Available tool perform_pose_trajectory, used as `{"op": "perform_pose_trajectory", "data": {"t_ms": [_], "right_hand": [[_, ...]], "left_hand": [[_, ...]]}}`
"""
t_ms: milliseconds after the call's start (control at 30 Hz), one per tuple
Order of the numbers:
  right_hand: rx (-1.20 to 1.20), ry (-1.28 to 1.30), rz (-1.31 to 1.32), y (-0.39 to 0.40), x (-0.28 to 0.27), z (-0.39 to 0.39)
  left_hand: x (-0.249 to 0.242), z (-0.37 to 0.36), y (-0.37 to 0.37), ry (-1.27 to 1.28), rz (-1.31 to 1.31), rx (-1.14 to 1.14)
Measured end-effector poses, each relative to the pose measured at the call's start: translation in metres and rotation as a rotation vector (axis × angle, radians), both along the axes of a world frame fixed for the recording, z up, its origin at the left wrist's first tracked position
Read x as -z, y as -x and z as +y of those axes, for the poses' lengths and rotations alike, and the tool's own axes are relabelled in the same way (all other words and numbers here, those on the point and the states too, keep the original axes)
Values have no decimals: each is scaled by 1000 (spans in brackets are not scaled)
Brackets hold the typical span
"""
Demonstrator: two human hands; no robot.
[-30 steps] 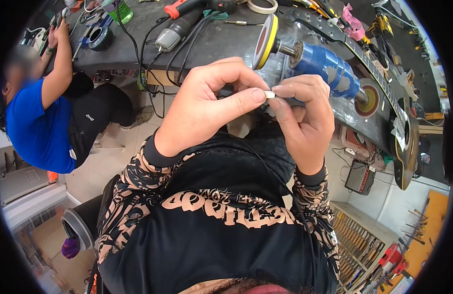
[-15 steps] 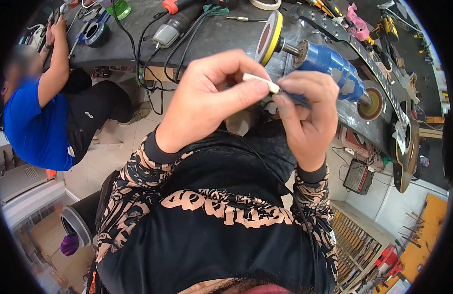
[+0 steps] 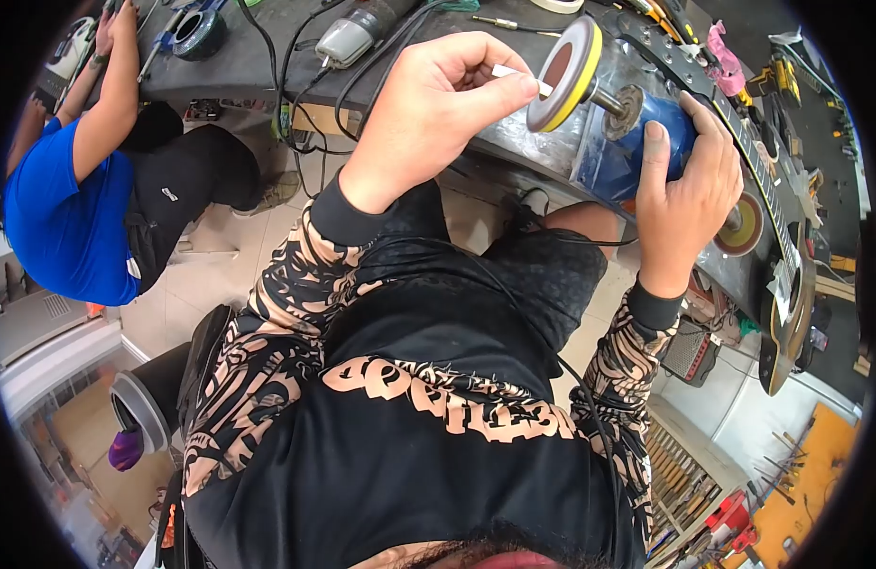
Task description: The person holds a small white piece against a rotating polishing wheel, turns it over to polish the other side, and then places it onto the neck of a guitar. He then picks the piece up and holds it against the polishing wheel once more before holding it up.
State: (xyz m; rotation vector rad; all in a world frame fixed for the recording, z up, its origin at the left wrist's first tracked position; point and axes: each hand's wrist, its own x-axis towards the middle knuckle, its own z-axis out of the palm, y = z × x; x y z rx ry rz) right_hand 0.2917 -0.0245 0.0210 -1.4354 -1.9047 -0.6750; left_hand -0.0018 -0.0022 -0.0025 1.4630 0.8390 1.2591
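Note:
Between the thumb and fingers of my left hand [image 3: 457, 109] is a small white bar [image 3: 502, 71]. One end of the bar overlaps the face of a round sanding disc [image 3: 563, 68] with a yellow edge. The disc sits upright on the shaft of a blue bench motor [image 3: 616, 163]. My right hand [image 3: 689, 194] lies over the motor's body, fingers stretched and thumb apart from them. A second disc [image 3: 741, 228] is at the motor's other end, partly behind my right wrist.
An electric guitar [image 3: 784, 284] lies along the right of the dark bench [image 3: 239, 76]. Black cables [image 3: 284, 85] and a grey-bodied power tool [image 3: 348, 43] are at the back left. A person in a blue shirt [image 3: 68, 218] works on the left. A yellow drill [image 3: 787, 81] is far right.
My right hand has left the white bar and moved right onto the motor. My left hand has brought the bar up to the sanding disc's face. The view has shifted slightly.

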Motion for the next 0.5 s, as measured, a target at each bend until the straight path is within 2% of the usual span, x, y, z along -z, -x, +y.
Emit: {"op": "perform_pose_trajectory", "data": {"t_ms": [67,500], "right_hand": [[7,-8,7,2,1,0],[30,-39,-8,2,5,2]], "left_hand": [[-3,-2,0,3,78,-11],[1,-3,-4,-1,51,8]]}}
